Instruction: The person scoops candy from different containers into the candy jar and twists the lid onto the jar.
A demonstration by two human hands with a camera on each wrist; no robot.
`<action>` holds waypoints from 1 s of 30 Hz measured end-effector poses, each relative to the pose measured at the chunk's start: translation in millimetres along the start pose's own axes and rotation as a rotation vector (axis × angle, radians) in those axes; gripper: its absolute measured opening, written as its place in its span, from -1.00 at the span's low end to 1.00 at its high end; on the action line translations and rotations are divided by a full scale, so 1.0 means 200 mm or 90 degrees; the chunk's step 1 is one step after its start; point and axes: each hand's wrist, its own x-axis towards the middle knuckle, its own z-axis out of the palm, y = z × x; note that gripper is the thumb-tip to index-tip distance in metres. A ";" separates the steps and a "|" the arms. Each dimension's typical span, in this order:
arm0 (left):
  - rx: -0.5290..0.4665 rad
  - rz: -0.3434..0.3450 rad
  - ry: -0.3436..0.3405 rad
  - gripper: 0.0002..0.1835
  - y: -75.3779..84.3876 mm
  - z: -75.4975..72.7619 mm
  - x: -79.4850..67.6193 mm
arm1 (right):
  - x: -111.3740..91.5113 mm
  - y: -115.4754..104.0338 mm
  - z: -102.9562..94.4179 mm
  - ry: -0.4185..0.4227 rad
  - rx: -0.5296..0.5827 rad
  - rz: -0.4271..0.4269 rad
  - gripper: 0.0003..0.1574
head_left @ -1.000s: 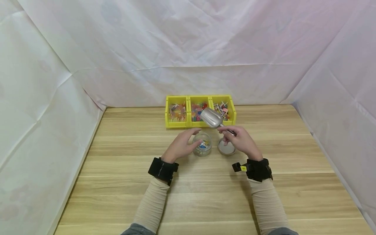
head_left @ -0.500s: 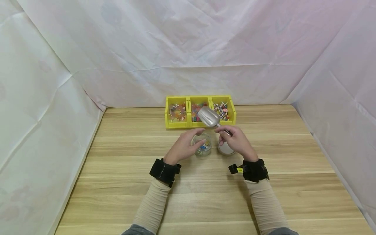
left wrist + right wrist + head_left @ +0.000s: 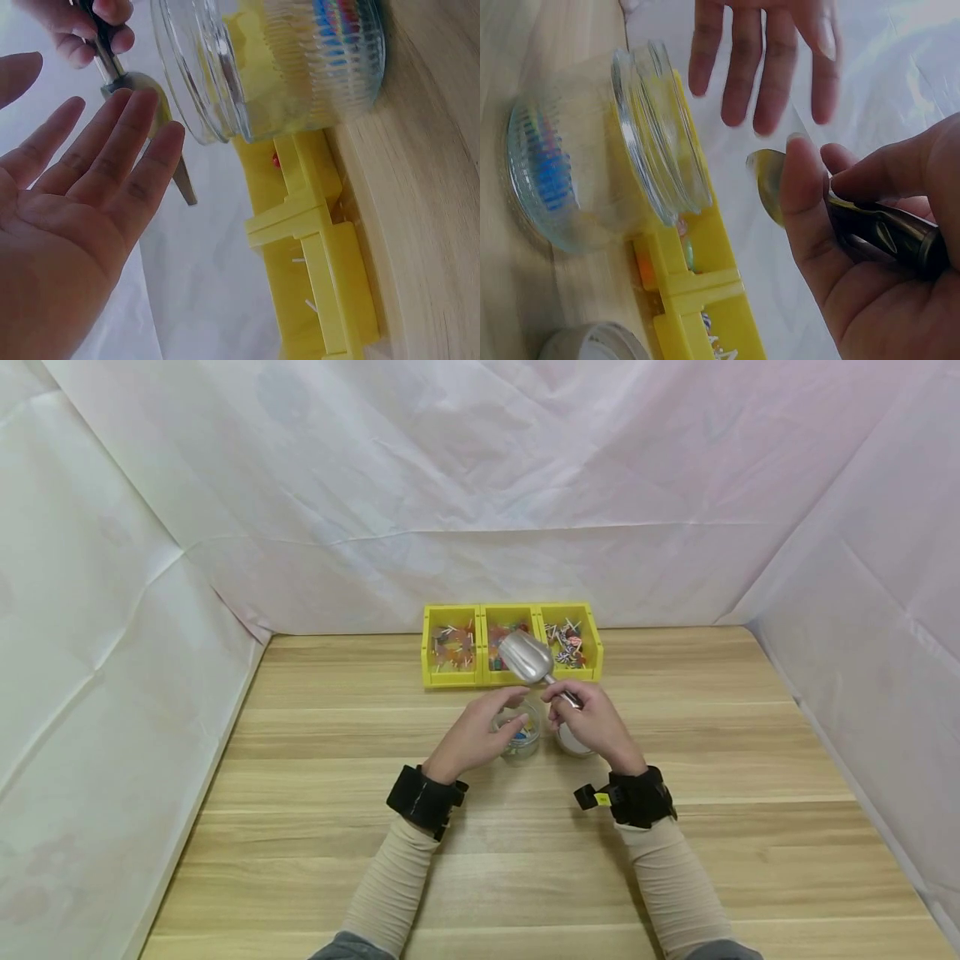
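A metal scoop is held by its handle in my right hand, its bowl pointing toward the yellow bins, raised above the table. In the right wrist view the thumb and fingers curl round the dark handle. My left hand hovers beside the glass jar, fingers extended and holding nothing. The left wrist view shows these fingers apart from the jar. The jar stands upright without a lid, and something small and colourful, blue and yellow, lies at its bottom.
Behind the jar stand three joined yellow bins with several lollipops and small colourful pieces. A round lid lies on the wooden table right of the jar, partly under my right hand. White sheets hang round the table.
My right hand has moved left with the scoop, closer to the jar. My left hand has shifted slightly right. The jar, lid and bins stay in place.
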 end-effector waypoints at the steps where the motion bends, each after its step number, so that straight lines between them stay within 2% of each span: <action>1: -0.007 0.003 -0.003 -0.54 0.00 0.00 0.00 | 0.00 0.00 0.01 0.001 -0.004 -0.003 -0.77; 8: -0.050 0.014 -0.024 -0.52 -0.01 0.01 0.01 | 0.00 -0.02 0.06 -0.007 -0.022 -0.006 -0.77; 12: -0.045 0.027 -0.027 -0.49 -0.01 0.02 0.02 | 0.00 -0.04 0.09 -0.010 -0.031 -0.002 -0.77; 15: -0.038 0.042 -0.025 -0.47 -0.01 0.02 0.02 | -0.02 -0.11 0.11 -0.015 -0.044 -0.002 -0.79; 19: -0.021 0.051 -0.019 -0.42 -0.01 0.03 0.02 | -0.02 -0.10 0.13 -0.026 -0.046 -0.018 -0.84; 22: -0.011 0.051 -0.017 -0.40 -0.01 0.03 0.02 | -0.01 -0.04 0.14 -0.026 -0.048 -0.036 -0.87; 30: -0.022 0.023 -0.045 -0.15 -0.02 0.04 0.01 | -0.01 -0.04 0.20 -0.032 -0.015 -0.062 -0.90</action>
